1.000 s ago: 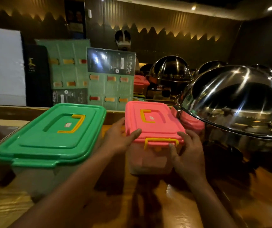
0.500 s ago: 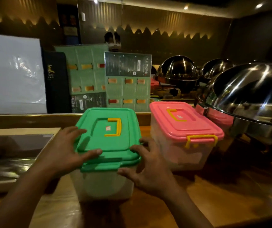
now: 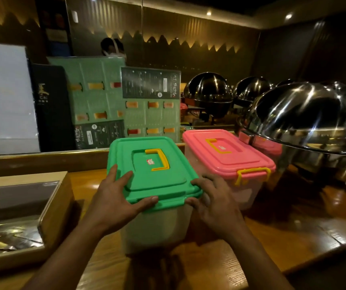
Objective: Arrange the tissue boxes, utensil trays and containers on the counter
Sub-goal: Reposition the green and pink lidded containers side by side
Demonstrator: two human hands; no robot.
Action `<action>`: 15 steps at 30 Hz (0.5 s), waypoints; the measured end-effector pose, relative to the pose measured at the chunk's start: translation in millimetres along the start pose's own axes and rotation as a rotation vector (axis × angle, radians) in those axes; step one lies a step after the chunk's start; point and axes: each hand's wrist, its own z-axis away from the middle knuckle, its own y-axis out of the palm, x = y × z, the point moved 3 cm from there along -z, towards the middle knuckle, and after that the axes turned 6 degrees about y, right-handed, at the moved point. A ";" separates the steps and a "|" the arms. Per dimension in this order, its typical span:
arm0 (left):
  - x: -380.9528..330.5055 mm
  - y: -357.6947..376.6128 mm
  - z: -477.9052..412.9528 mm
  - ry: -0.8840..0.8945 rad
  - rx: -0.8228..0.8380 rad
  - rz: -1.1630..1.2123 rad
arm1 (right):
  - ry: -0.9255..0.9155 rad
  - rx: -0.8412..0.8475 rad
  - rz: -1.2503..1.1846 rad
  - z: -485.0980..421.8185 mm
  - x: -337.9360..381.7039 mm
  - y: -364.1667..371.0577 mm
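Green-lidded container (image 3: 151,181) on counter (image 3: 293,233), just left of pink-lidded container (image 3: 228,162), long axis running away from wearer; left hand (image 3: 115,197) and right hand (image 3: 214,197) spread, clasping near lid corners, equally close.

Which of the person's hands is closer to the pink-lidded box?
Right. The right hand sits between both boxes, beside the pink-lidded box; the left hand grips the green-lidded box on its far side.

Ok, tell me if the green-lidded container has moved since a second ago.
Yes. The green-lidded container has shifted right, closing the gap to the pink-lidded container, and both hands now hold its near corners.
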 end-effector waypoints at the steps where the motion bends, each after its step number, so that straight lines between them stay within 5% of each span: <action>1: -2.7 3.9 -4.6 0.000 -0.003 0.006 | 0.018 0.002 0.043 -2.7 -4.2 -1.6; 15: -17.9 33.1 -43.4 -0.011 -0.013 -0.009 | 0.167 0.079 0.251 -28.9 -27.1 -7.6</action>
